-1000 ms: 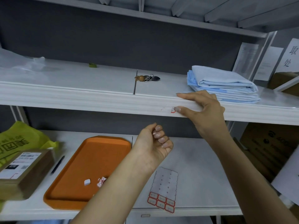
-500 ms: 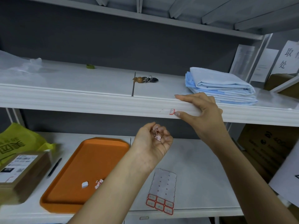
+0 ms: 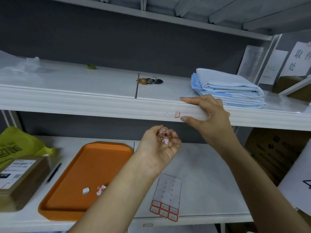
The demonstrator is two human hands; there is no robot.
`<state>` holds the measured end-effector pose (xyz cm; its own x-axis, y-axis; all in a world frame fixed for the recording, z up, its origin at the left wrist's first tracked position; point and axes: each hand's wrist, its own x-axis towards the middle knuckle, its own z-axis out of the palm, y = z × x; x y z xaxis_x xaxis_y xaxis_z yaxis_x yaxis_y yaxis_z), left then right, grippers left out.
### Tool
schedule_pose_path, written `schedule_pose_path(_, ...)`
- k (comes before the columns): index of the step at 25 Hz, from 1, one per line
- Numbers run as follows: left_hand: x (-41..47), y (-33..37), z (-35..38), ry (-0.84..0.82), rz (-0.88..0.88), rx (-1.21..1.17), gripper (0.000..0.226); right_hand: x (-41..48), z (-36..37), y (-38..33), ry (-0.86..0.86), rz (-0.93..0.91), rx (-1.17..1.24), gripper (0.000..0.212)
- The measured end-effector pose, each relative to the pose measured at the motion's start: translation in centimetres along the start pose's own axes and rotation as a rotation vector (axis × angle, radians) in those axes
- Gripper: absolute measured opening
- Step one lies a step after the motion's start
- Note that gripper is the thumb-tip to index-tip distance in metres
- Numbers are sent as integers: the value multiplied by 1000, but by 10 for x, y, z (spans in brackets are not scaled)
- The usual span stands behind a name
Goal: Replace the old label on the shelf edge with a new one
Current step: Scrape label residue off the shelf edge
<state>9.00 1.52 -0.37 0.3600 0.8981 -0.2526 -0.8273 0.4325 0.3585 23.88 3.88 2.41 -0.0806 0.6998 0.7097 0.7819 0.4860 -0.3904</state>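
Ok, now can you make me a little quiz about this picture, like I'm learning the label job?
1. True or false: the orange tray sits on the same shelf as the folded blue cloth.
2. What does the left hand hold? A) a spoon B) crumpled label scraps C) a ball
3. How many red-bordered labels can you count on the label sheet?

Key:
1. False: the tray is one shelf lower than the cloth.
2. B.
3. Six, in two rows of three.
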Motion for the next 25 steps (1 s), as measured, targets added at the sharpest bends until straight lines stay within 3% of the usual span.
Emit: schedule_pose_path(25, 0, 3, -3, -21, 13, 60, 47, -1, 5, 2, 48, -10, -36, 41)
